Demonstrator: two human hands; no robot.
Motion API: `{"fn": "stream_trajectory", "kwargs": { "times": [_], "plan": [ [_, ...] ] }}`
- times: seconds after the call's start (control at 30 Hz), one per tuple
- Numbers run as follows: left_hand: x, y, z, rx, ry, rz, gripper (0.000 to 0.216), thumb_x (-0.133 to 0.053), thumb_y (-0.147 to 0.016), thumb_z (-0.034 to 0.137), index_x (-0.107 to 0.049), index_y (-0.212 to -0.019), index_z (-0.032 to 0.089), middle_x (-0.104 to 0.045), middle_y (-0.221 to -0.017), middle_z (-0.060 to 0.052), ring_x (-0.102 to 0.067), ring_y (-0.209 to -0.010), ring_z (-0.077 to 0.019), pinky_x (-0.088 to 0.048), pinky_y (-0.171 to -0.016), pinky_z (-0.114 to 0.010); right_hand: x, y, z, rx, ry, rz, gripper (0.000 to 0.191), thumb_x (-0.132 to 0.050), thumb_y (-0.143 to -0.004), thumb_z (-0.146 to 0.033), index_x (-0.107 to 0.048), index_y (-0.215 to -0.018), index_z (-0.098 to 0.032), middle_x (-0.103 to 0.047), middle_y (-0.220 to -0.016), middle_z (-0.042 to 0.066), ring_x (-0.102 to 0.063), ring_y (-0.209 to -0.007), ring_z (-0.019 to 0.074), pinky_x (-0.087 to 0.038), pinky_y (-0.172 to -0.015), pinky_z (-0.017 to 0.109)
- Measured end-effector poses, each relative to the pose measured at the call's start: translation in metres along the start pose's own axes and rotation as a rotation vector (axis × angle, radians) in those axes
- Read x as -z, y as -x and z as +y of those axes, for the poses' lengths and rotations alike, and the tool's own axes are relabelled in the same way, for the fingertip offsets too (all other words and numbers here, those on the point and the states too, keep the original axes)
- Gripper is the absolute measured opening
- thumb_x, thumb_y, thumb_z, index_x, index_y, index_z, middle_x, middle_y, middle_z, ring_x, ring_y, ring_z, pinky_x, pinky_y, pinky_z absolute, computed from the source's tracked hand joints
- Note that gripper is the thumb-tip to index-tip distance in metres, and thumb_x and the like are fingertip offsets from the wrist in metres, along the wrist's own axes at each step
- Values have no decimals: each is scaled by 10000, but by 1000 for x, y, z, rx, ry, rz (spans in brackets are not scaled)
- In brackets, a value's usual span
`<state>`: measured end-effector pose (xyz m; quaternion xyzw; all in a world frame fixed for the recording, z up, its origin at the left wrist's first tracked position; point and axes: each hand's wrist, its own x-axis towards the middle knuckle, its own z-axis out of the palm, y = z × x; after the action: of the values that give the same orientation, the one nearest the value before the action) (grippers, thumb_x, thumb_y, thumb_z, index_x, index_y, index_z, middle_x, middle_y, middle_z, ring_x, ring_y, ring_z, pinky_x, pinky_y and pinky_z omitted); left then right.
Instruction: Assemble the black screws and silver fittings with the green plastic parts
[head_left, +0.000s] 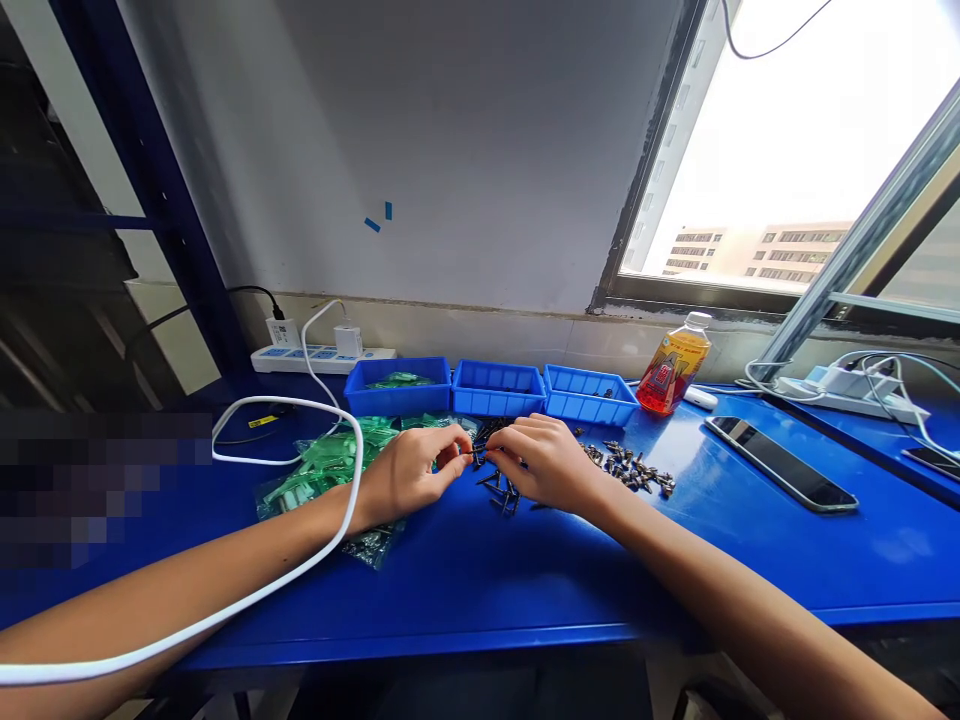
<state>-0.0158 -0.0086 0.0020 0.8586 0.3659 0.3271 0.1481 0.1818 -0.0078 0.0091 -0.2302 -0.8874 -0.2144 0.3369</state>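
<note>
My left hand and my right hand meet above the middle of the blue table, fingertips almost touching. Between them is a small dark, thin piece that looks like a screw; both hands pinch it, one at each end. Beneath and behind my fingers lie long dark screws, partly covered by the right hand. A heap of short dark metal parts spreads to the right of that hand. Green-tinted plastic bags are piled beside my left hand and partly under the forearm.
Three blue bins stand in a row along the back. A drink bottle and a phone are at the right. A white cable loops over my left forearm from a power strip.
</note>
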Motion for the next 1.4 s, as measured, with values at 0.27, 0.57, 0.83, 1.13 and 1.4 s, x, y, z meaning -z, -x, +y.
{"fn": "stream_trajectory", "kwargs": {
  "times": [0.27, 0.57, 0.83, 1.13, 1.4],
  "plan": [
    [-2, 0, -5, -22, -18, -9, 168, -488, -769, 281, -618, -773, 176, -648, -665, -2, -584, -603, -124, -429, -583, -220, 2, 0, 0, 20, -8, -12, 154, -504, -855, -194, -604, -740, -173, -626, -585, -12, -531, -530, 91, -349, -559, 236],
    [-2, 0, -3, -22, -30, -6, 193, -457, -781, 272, -628, -783, 184, -670, -705, -2, -600, -641, -131, -440, -598, -216, 1, 1, 0, -3, -61, -14, 113, -511, -857, -213, -602, -810, -166, -626, -595, -11, -548, -547, 93, -359, -564, 228],
    [2, -1, 0, -17, -44, -55, 238, -415, -804, 286, -632, -805, 188, -690, -751, -15, -618, -687, -153, -438, -626, -235, 1, 0, 1, 16, -24, -58, 147, -492, -874, -217, -607, -793, -175, -627, -604, -10, -547, -554, 97, -350, -564, 242],
    [2, -1, 2, 7, -52, -63, 261, -383, -822, 299, -611, -873, 183, -678, -751, -14, -612, -679, -153, -430, -610, -235, 1, 0, 0, 9, -30, -28, 150, -489, -871, -215, -597, -778, -169, -632, -597, -9, -555, -546, 94, -359, -564, 230],
    [0, 0, 1, 43, -16, -28, 155, -479, -782, 345, -513, -800, 195, -587, -621, 30, -553, -564, -124, -387, -535, -219, -1, 0, -1, -19, -3, -17, 184, -457, -887, -222, -598, -778, -176, -640, -599, -7, -561, -543, 94, -359, -560, 228]
  ]
}}
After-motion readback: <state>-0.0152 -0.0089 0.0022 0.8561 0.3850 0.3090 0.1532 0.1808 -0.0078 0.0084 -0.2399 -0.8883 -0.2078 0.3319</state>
